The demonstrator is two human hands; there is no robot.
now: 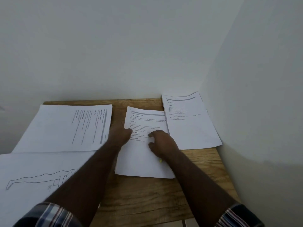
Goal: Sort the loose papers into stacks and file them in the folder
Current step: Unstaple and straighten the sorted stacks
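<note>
Both hands meet on a printed sheet (144,145) lying at the middle of a wooden table (147,194) pushed into a white corner. The left hand (118,134) lies on the sheet's left edge, fingers curled loosely downward, thumb touching the paper; whether it pinches the edge cannot be told. The right hand (161,143) rests on the sheet's right half, fingers bent with their tips pressed to the page. A second printed page (191,122) lies just to the right, its left edge overlapping the middle sheet and its far corner riding up against the right wall (262,79). On the left, a sideways page of text (65,128) reaches the back wall, and nearer lies a large sheet with a line drawing of a figure (32,177), running off the left edge of view. Bare wood shows in front of the middle sheet, between the forearms, and in a narrow strip between the left and middle pages.
</note>
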